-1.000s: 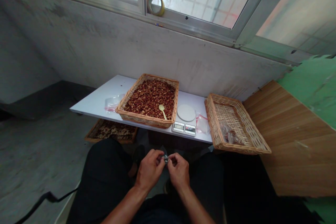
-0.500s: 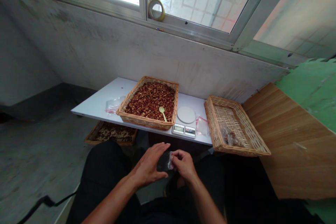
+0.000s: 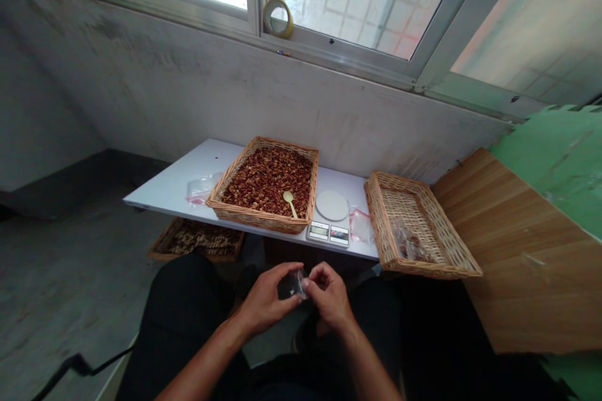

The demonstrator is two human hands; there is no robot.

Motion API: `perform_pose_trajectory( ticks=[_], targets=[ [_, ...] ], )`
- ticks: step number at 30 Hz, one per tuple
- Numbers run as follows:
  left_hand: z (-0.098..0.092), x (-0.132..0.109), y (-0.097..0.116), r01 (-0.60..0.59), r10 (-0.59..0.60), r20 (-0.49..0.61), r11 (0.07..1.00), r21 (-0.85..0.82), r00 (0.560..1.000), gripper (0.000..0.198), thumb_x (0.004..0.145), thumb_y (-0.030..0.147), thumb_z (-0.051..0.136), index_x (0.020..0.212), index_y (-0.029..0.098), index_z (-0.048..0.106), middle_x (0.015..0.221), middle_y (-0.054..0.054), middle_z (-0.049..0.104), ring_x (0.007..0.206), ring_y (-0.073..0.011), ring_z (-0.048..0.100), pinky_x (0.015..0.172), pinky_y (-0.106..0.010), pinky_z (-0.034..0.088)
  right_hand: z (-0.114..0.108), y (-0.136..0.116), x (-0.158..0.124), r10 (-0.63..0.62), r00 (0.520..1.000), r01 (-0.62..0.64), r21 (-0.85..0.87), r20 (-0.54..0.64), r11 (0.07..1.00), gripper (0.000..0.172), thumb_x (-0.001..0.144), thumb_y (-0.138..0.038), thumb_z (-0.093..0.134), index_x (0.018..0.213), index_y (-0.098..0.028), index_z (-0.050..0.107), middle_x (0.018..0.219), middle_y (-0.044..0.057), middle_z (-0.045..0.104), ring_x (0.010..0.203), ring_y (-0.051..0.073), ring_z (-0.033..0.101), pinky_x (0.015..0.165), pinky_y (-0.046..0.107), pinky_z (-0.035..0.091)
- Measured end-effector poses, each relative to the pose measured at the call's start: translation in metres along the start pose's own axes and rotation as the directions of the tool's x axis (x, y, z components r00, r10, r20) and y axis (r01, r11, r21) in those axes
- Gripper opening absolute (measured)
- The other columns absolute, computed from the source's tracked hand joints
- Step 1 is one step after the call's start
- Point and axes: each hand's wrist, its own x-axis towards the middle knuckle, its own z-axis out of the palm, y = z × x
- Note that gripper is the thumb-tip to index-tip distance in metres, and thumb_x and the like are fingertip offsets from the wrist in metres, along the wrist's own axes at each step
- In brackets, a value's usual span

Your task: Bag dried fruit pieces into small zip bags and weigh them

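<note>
Three wicker trays surround the near side of a white desk (image 3: 160,191) under a window. The first wicker tray (image 3: 263,143) stands left of the desk's middle, heaped with red-brown pieces, and a yellow plastic spoon (image 3: 290,203) lies on them near its right wall. The second wicker tray (image 3: 390,247) sits at the desk's right end, holding a bagged portion (image 3: 409,244). The third wicker tray (image 3: 162,244) lies below the front left edge. A digital kitchen scale (image 3: 327,219) stands at the front edge, right of the first tray, with a small plastic bag (image 3: 361,225) just beside it.

Below the front edge, over the person's dark trousers, both hands close on a small clear plastic bag (image 3: 299,284). The left hand (image 3: 266,297) cups its left side, fingers curled round it; the right hand (image 3: 329,294) pinches its right edge. Its contents are hard to make out.
</note>
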Motion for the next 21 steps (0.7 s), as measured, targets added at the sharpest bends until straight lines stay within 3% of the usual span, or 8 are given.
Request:
perform_pose_trajectory(
  ticks=[7, 14, 21],
  targets=[
    [0.000, -0.001, -0.003, -0.017, 0.017, 0.032, 1.000, -0.006, 0.999, 0.052, 0.081, 0.032, 0.070, 0.132, 0.024, 0.063, 0.133, -0.009, 0.067, 0.120, -0.0250, 0.064, 0.108, -0.041, 0.048, -0.009, -0.010, -0.001, -0.007, 0.981, 0.030, -0.118, 0.194, 0.993, 0.027, 0.082, -0.044, 0.072, 0.094, -0.021, 0.081, 0.090, 0.005, 0.076, 0.081, 0.020, 0.068, 0.074, 0.028, 0.052],
    [0.005, -0.005, -0.005, -0.063, 0.052, 0.141, 0.995, 0.079, 0.989, 0.072, 0.070, 0.022, 0.076, 0.139, 0.026, 0.057, 0.139, -0.008, 0.063, 0.127, -0.0257, 0.058, 0.112, -0.040, 0.043, -0.011, -0.019, -0.002, 0.034, 0.953, 0.010, -0.143, 0.302, 0.990, 0.021, 0.082, -0.036, 0.071, 0.089, -0.019, 0.081, 0.082, 0.002, 0.075, 0.077, 0.019, 0.067, 0.074, 0.027, 0.050],
    [0.005, -0.002, -0.004, -0.103, 0.078, 0.135, 0.975, 0.195, 0.988, 0.065, 0.072, 0.023, 0.075, 0.135, 0.023, 0.060, 0.131, -0.009, 0.068, 0.119, -0.0268, 0.062, 0.104, -0.042, 0.046, -0.010, -0.012, -0.001, 0.096, 0.946, -0.068, -0.098, 0.309, 0.993, 0.023, 0.075, -0.036, 0.076, 0.089, -0.018, 0.080, 0.082, 0.002, 0.074, 0.075, 0.018, 0.065, 0.072, 0.026, 0.049]
  ],
)
